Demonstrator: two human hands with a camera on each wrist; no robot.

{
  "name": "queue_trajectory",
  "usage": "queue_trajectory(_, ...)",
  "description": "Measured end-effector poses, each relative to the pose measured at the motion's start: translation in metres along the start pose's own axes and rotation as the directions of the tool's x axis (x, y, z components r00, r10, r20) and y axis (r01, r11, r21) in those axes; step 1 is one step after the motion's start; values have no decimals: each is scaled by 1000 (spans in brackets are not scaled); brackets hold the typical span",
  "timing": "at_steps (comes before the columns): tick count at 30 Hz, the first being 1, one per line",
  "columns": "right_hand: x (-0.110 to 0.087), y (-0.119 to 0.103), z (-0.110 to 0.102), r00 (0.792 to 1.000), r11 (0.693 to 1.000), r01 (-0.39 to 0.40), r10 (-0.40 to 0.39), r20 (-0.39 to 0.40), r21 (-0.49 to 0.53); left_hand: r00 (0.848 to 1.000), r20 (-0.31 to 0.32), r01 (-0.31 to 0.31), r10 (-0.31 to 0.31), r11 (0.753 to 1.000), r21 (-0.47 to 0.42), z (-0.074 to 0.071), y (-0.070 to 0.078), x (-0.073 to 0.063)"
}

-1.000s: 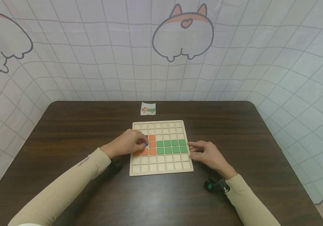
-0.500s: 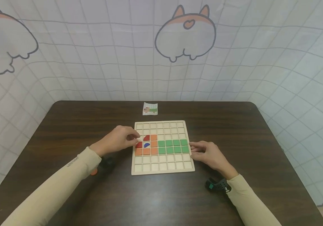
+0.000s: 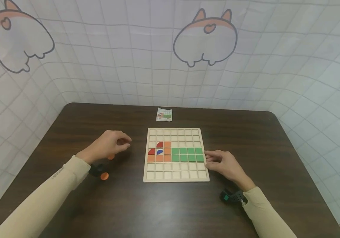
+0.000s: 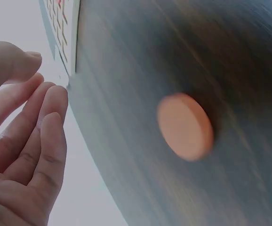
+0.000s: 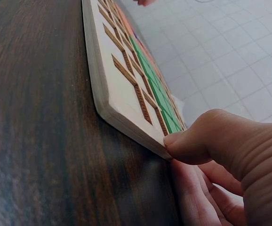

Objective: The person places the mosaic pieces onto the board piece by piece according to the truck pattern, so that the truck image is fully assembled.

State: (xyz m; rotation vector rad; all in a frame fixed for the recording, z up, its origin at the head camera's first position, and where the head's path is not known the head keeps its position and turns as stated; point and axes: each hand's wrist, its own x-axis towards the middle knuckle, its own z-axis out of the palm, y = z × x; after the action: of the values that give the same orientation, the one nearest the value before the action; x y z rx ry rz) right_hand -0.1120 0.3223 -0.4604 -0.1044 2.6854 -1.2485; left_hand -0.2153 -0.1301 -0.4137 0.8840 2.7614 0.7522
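A pale wooden grid board (image 3: 170, 177) lies on the table with orange, red, blue and green pieces in its cells. The blue semicircle (image 3: 160, 152) sits between two red quarter-round pieces. My left hand (image 3: 107, 145) is over the table left of the board, fingers loosely bent, with nothing between thumb and fingertips. Beneath and beside that wrist lie two orange pieces; the nearer round one (image 3: 104, 176) also shows, blurred, in the left wrist view as an orange disc (image 4: 185, 127). At the board's right edge, my right hand (image 5: 211, 160) grips it, thumb on the rim and fingers against the side.
A small printed pattern card (image 3: 164, 114) lies behind the board near the table's back edge. The dark wooden table (image 3: 170, 211) meets a white gridded curtain (image 3: 146, 66) at the back and sides. Each wrist wears a black strap with a camera.
My left hand has let go of the blue semicircle, now lying in its cell, and has moved left off the board. The right hand stays at the board's edge. The head view has shifted slightly.
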Motion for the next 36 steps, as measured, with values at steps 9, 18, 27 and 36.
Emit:
queue_trajectory(9,0,3,0,1000,1000,-23,23,-2,3,999,38,36,-36,999,-18,-4,-23,-21)
queue_trajectory(18,1,2,1,1000,1000,-17,17,2,0,997,34,71,-71,997,-14,-3,-40,-44)
queue_trajectory(27,0,2,-1,1000,1000,-22,22,2,-1,989,60,136,-133,990,-47,2,-47,-51)
queue_trajectory(36,1,0,0,1000,1000,-25,25,-3,2,994,38,107,-105,993,-51,4,-47,-51)
